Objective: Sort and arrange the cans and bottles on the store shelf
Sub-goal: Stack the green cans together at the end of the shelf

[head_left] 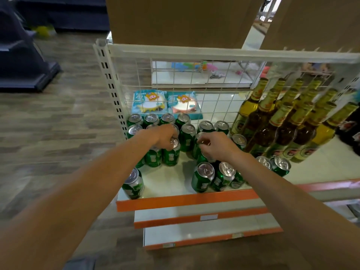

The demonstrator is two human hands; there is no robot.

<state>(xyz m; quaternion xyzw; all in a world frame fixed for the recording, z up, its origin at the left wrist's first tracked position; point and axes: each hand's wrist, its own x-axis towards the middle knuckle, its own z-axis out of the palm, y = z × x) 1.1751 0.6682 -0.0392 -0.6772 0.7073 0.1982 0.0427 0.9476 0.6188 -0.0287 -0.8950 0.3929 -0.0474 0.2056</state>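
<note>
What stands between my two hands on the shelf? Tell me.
One upright green can stands between the left hand and the right hand, as the head view shows.

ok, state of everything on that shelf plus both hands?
left hand: fingers curled round centre can, gripping its top.
right hand: fingers pinching neighbour can at its rim.
green cans: upright, sealed, loosely clustered.
front-left can: upright, alone near the shelf edge.
bottles: upright, capped, packed in rows.
snack packs: lying flat behind the wire mesh.
</note>
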